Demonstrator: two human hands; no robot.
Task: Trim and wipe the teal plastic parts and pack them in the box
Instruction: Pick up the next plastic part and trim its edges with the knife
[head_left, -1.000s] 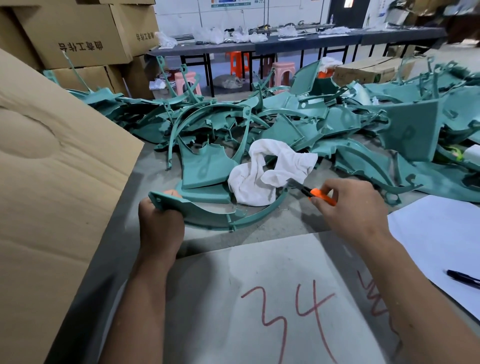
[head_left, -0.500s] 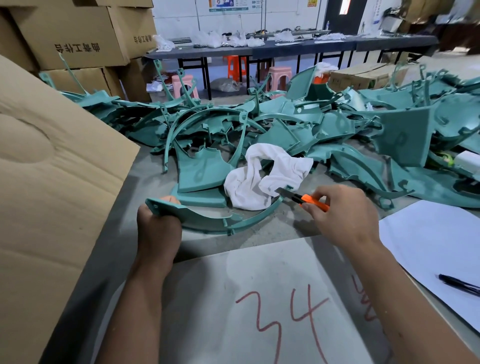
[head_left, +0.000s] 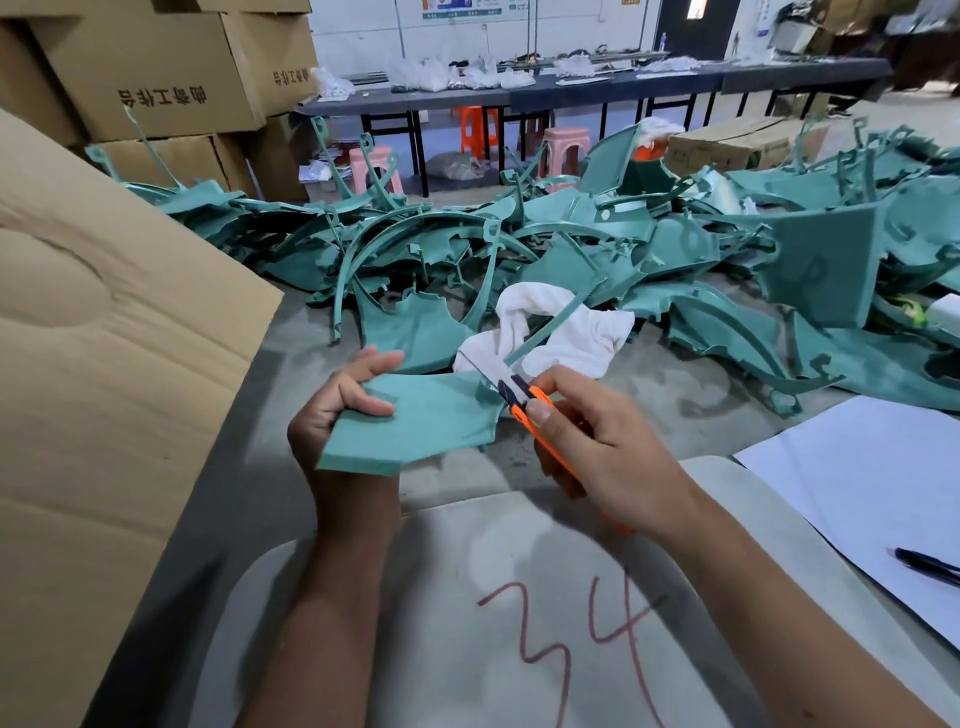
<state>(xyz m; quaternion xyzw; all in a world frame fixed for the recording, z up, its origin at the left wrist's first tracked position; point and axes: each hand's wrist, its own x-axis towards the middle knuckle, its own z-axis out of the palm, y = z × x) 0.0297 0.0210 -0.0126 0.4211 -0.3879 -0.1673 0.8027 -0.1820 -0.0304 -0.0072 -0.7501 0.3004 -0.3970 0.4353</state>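
Note:
My left hand (head_left: 337, 410) grips a flat teal plastic part (head_left: 431, 421), lifted off the table and turned so its broad face points up. A thin curved arm of the part runs up over the white cloth (head_left: 566, 332). My right hand (head_left: 597, 447) holds an orange utility knife (head_left: 524, 405), and its blade touches the part's right edge. A large pile of teal parts (head_left: 675, 249) covers the far side of the table. The cardboard box flap (head_left: 104, 364) rises at my left.
A grey board marked "34" in red (head_left: 519, 597) lies under my forearms. White paper (head_left: 872, 478) with a dark pen (head_left: 924, 564) lies at the right. Stacked cartons (head_left: 156, 73) stand at the back left. Behind the pile are tables and plastic stools (head_left: 563, 148).
My left hand has lifted the teal part from the table and rotated it so its flat face shows. The knife in my right hand has moved up to the part's right edge.

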